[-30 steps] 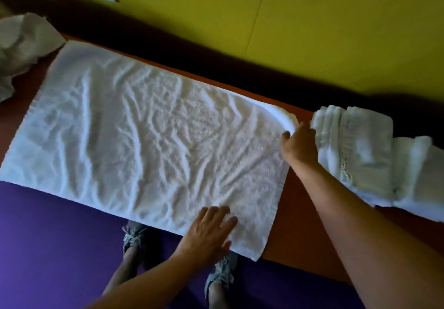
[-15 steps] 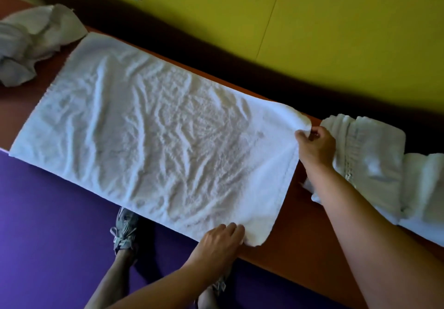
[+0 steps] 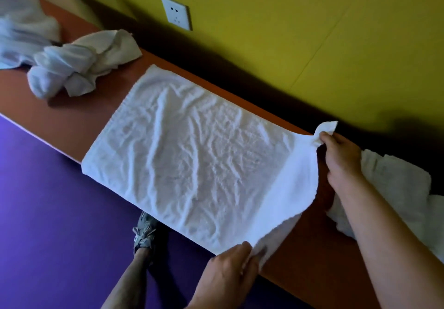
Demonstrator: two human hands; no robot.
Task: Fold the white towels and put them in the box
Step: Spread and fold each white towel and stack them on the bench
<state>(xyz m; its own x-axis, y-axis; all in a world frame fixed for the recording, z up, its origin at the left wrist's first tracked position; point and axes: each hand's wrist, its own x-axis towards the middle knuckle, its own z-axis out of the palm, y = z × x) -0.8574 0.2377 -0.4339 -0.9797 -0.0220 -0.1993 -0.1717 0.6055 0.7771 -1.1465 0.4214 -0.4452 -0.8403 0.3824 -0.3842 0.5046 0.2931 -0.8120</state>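
White towel [image 3: 192, 162] lies spread on the tabletop [image 3: 69, 114], but its end nearest the hands now lifts off the surface. A second ago the left hand [image 3: 230, 272] pressed flat; now it pinches the near corner while the right hand [image 3: 341, 157] pinches the far corner. Judging by this, the first fold is starting. No box is visible.

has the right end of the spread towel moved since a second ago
Yes. The spread towel had its right end flat on the table; now both hands, left hand and right hand, pinch its corners and lift it off the table.
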